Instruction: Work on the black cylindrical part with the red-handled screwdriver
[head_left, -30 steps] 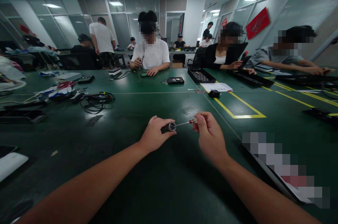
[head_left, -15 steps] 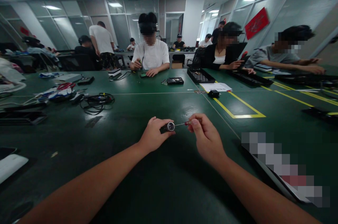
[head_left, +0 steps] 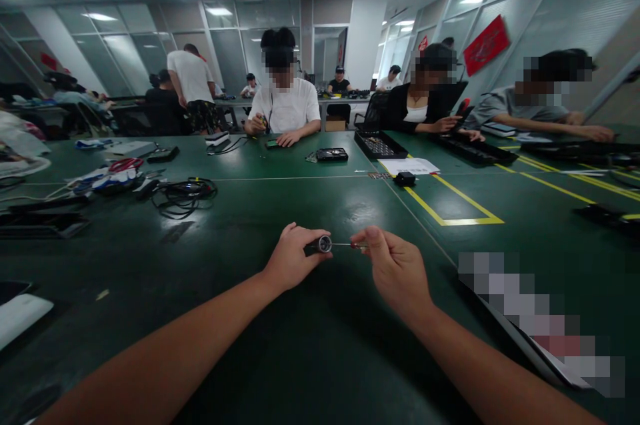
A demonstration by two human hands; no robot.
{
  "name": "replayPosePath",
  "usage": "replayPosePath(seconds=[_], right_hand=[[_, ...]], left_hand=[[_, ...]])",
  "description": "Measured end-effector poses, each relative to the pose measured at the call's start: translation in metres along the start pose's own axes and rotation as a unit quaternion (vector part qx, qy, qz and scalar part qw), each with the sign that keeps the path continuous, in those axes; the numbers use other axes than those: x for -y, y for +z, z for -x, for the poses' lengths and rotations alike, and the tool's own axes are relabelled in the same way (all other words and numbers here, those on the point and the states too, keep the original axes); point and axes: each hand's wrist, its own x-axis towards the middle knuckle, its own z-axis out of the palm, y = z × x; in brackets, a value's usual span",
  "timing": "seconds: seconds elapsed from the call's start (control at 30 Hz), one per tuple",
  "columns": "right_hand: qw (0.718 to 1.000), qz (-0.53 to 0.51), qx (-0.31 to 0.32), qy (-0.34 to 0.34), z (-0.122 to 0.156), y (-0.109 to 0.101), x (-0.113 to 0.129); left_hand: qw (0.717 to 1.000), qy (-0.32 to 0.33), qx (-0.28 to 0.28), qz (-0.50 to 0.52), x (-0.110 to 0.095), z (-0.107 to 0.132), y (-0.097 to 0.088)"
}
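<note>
My left hand [head_left: 291, 256] is closed around a short dark cylinder [head_left: 323, 244] with a silver end, held just above the green table [head_left: 280, 358]. My right hand [head_left: 393, 268] pinches a thin metal rod [head_left: 341, 244] with a red part near my fingertips. The rod's tip meets the cylinder's silver end. Both hands are close together at the centre of the view, forearms reaching in from below.
A tangle of black cables [head_left: 183, 193] lies to the left, beyond it red and blue items [head_left: 113, 175]. A small black box [head_left: 405, 178] and papers [head_left: 410, 165] sit by yellow floor-tape lines [head_left: 453, 201]. Several people work at the far side. A flat item [head_left: 23, 311] lies at left.
My right hand has moved left toward my left hand, so less of the rod shows between them. The left hand and cylinder stayed nearly still.
</note>
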Motion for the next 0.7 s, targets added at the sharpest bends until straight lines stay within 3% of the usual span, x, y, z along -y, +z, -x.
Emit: replayPosePath(seconds=[0.3, 0.7], right_hand=[[0.998, 0.068, 0.002, -0.003, -0.003, 0.000, 0.000], [1.000, -0.002, -0.001, -0.008, -0.003, 0.002, -0.010]], left_hand=[[1.000, -0.009, -0.015, -0.006, -0.001, 0.000, -0.001], [1.000, -0.015, -0.017, -0.004, -0.002, -0.001, -0.002]])
